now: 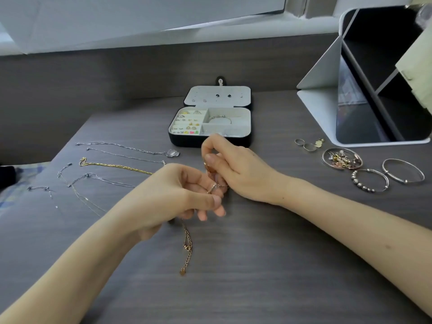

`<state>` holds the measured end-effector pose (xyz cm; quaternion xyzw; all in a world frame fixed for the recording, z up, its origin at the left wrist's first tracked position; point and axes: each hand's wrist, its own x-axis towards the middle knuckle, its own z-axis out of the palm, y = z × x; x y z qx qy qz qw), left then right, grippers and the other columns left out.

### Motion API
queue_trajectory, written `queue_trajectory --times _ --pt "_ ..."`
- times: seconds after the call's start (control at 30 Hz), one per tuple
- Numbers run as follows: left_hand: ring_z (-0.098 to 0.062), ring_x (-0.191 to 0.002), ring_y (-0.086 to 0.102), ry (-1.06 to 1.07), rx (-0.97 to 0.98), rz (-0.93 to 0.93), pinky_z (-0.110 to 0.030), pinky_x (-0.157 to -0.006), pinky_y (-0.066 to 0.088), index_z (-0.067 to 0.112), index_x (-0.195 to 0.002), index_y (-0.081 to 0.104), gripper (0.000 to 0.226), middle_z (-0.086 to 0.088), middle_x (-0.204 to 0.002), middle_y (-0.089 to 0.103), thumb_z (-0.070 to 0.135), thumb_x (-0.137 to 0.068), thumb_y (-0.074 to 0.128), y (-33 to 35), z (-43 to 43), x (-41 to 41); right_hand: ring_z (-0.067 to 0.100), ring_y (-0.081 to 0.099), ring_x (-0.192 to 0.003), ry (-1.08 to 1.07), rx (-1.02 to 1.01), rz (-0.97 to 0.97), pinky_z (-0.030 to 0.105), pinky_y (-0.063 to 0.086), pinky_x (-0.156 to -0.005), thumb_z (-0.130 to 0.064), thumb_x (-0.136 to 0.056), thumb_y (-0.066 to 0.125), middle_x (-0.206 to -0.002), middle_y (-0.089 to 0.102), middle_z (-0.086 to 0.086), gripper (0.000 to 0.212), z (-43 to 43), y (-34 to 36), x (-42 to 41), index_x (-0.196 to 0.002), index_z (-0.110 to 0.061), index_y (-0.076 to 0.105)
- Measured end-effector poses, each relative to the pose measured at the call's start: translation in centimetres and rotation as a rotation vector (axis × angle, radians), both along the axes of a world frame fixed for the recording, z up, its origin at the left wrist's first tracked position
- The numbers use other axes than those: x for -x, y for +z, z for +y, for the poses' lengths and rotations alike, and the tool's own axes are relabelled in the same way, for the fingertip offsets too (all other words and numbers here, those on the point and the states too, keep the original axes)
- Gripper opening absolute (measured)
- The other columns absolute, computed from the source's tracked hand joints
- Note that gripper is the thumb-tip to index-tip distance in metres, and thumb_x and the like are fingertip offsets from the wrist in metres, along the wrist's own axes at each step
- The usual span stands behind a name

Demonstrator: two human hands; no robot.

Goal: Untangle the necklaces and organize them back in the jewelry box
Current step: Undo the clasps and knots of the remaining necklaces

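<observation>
We see both hands meeting just in front of the jewelry box (187, 143), which lies open on the dark table (257, 265) with its lid (217, 95) flat behind it. The left hand (177, 195) has its fingers curled inward with the thumb laid across them, and a rose-gold chain (188, 249) is looped over one finger. The right hand (236, 170), nearer the box, pinches the upper part of the same chain between thumb and bent fingers. The chain's tail drops out from under the left hand, and its clasp end lies on the table, further from the box than either hand.

Left of the box and nearer to us, several necklaces are laid out in rough rows: a silver necklace with a pendant (127, 148) closest to the box, then a gold chain (117, 166), then thin silver chains (93, 177) that cross each other.

Inside the box we see a bracelet (220, 118) in the right rear compartment and small earrings (187, 125) in the left rows.

Right of the box lie a few rings (306, 145), a small round dish (326, 160) of charms and two bangles (370, 180). Behind those, well to the right of the box, stands a white organizer (320, 99) with dark shelves.
</observation>
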<state>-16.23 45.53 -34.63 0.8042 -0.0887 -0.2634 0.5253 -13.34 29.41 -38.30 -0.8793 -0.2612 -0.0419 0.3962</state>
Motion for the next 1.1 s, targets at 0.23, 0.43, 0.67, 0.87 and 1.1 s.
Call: queue_trajectory --times 0.23,0.43,0.67,0.87,1.1 --pt "-0.01 -0.049 0.053 -0.059 -0.102 -0.043 -0.014 -0.04 0.033 0.002 -0.079 0.066 0.003 -0.009 -0.069 0.073 0.002 -0.082 0.067 -0.1 -0.2 0.3 0.013 0.05 -0.054 -0.176 0.154 -0.129 0.031 0.041 -0.062 -0.022 -0.095 0.036 -0.052 0.054 -0.015 0.006 -3.1 -0.2 3.5 -0.09 -0.024 0.036" --pt "-0.01 -0.054 0.054 -0.204 -0.169 -0.134 -0.013 -0.054 0.043 0.007 -0.075 0.07 0.01 -0.003 -0.065 0.071 0.004 -0.084 0.067 -0.6 -0.4 0.9 0.006 0.049 -0.041 -0.225 0.252 0.24 0.016 0.037 -0.048 -0.017 -0.096 0.041 -0.05 0.062 -0.002 0.014 -4.7 1.4 6.8 -0.084 -0.023 0.043" --pt "-0.007 -0.054 0.055 -0.216 -0.187 -0.17 -0.015 -0.057 0.045 0.006 -0.078 0.07 0.011 -0.001 -0.064 0.071 0.003 -0.086 0.063 -0.9 -0.7 0.9 0.006 0.047 -0.052 -0.354 0.451 0.191 0.028 0.039 -0.059 -0.024 -0.094 0.045 -0.046 0.052 -0.005 0.015 -5.4 1.7 6.0 -0.079 -0.025 0.048" --pt "-0.006 -0.055 0.056 -0.202 -0.205 -0.175 -0.014 -0.057 0.045 0.011 -0.076 0.07 0.008 0.0 -0.064 0.071 0.004 -0.08 0.068 -1.1 -0.6 0.8 0.017 0.045 -0.074 -0.383 0.573 0.068 0.03 0.03 -0.061 -0.03 -0.093 0.048 -0.062 0.042 -0.012 0.006 -5.0 1.9 4.9 -0.088 -0.028 0.05" --pt "-0.007 -0.055 0.056 -0.15 -0.19 -0.131 -0.013 -0.052 0.042 0.013 -0.072 0.069 0.014 -0.002 -0.066 0.072 0.001 -0.079 0.065 -1.1 -0.6 0.7 0.001 0.048 -0.065 -0.22 0.294 -0.015 0.018 0.034 -0.063 -0.025 -0.084 0.059 -0.066 0.053 -0.017 0.009 -2.9 1.9 5.5 -0.079 -0.032 0.061"
